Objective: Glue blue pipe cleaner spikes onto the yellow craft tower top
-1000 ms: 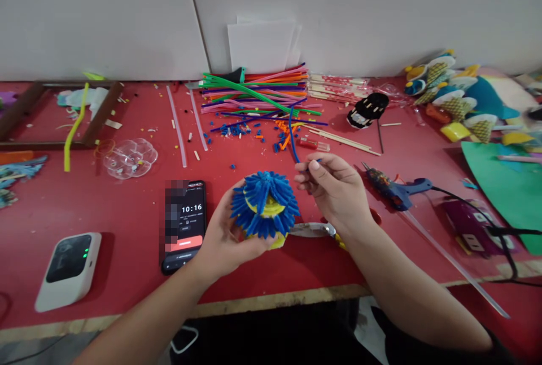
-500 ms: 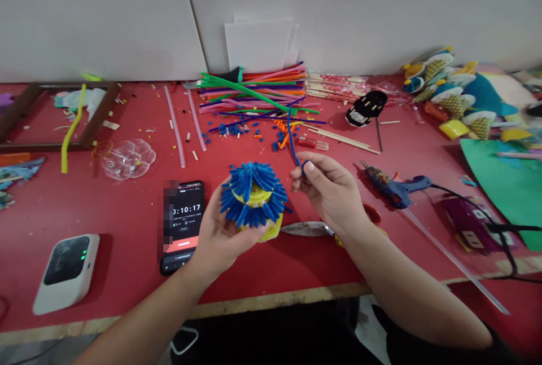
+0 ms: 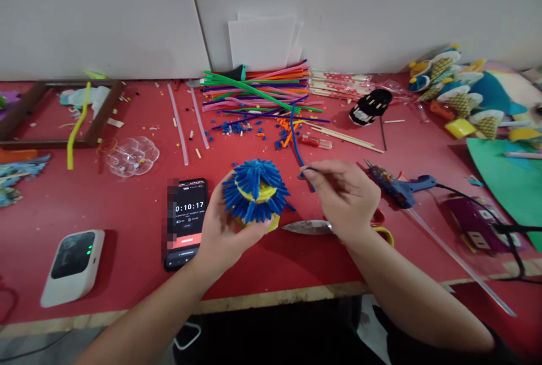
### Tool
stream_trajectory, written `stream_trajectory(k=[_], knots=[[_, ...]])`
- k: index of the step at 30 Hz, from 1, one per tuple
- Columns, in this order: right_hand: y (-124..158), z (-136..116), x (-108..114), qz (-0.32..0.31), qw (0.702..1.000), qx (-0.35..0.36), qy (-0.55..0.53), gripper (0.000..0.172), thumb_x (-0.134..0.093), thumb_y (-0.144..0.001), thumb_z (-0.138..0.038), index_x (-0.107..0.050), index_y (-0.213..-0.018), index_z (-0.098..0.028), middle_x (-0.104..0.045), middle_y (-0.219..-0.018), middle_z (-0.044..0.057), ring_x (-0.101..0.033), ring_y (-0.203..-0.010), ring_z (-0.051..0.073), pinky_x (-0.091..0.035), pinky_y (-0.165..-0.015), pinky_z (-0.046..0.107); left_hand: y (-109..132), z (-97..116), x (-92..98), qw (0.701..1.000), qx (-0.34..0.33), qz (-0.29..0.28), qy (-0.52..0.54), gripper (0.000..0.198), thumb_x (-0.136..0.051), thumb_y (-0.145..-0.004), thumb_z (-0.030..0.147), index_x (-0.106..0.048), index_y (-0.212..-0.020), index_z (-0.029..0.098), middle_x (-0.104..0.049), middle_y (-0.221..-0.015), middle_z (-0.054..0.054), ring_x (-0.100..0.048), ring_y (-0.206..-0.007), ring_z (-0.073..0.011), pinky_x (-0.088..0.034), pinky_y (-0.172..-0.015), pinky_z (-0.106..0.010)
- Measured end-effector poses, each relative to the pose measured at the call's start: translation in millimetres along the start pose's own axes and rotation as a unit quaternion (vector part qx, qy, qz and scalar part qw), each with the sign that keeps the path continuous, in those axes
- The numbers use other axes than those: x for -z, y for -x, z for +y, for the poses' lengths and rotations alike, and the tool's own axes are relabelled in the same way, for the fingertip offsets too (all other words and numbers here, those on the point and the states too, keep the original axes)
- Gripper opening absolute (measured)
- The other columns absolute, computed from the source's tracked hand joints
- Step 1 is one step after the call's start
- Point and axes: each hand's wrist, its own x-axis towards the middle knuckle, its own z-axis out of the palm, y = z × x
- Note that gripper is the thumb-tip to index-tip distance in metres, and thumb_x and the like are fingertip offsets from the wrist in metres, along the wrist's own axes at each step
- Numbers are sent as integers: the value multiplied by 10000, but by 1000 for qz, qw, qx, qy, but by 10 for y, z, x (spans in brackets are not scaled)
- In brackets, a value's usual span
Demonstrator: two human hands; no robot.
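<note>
My left hand [image 3: 228, 235] is closed around a blue-and-yellow pipe-cleaner figure [image 3: 256, 190], whose blue pieces stick out in fringed tiers round a yellow ring. Between the thumb and fingers of my right hand [image 3: 347, 196] is a thin blue pipe cleaner [image 3: 295, 139], its long end pointing up and away from me. Under that wrist lie scissors [image 3: 307, 228] with their blades toward the left; part of them is hidden. The figure and the pipe cleaner are held apart, above the red table [image 3: 271, 269].
A phone [image 3: 188, 224] and a white device [image 3: 74, 266] lie at left. Behind are bundled coloured pipe cleaners [image 3: 258, 91], blue and orange scraps [image 3: 232, 128] and a black bristly piece [image 3: 371, 106]. At right are a glue gun [image 3: 398, 184], its cord and a purple block [image 3: 476, 224].
My right hand has turned and shifted slightly right, its fingers now pinching the blue pipe cleaner from above. My left hand keeps the figure nearly in place. The view has shifted slightly.
</note>
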Motion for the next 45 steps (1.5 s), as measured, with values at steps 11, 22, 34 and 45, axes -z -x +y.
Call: stream_trajectory(k=[11,22,34,45], knots=[[-11,-168,-5,-17,982,-90,-166,65,-813,-889,-276,-750,-903,-276,-835,-843,-10,-813,-782,185,-681,-700,321,7,-7,-30,997,-9,-46,-54,804,-941,-718,447,-538,-1396,291,-732,-1365,-99,-768,-1182,-309,-677,-984,-449],[-11,-247,118,-130,978,74,-144,226,-785,-899,-129,-812,-1038,-305,-762,-1018,17,-713,-992,163,-614,-894,334,16,31,-25,990,-39,-83,-111,774,-894,-761,293,-499,-1425,244,-677,-1438,-134,-699,-1313,-309,-575,-1139,-486],[32,-277,83,-118,980,35,-154,113,-828,-877,-208,-804,-935,-302,-712,-977,23,-705,-951,173,-634,-849,339,9,32,-4,980,-67,-102,-157,768,-887,-765,282,-525,-1442,255,-658,-1464,-128,-673,-1348,-320,-559,-1162,-486],[20,-266,110,-132,980,90,-117,195,-776,-912,-151,-794,-1030,-304,-691,-998,25,-683,-981,174,-618,-863,350,19,20,9,980,-65,-102,-158,781,-878,-777,306,-499,-1457,235,-635,-1482,-154,-654,-1373,-330,-550,-1170,-506]])
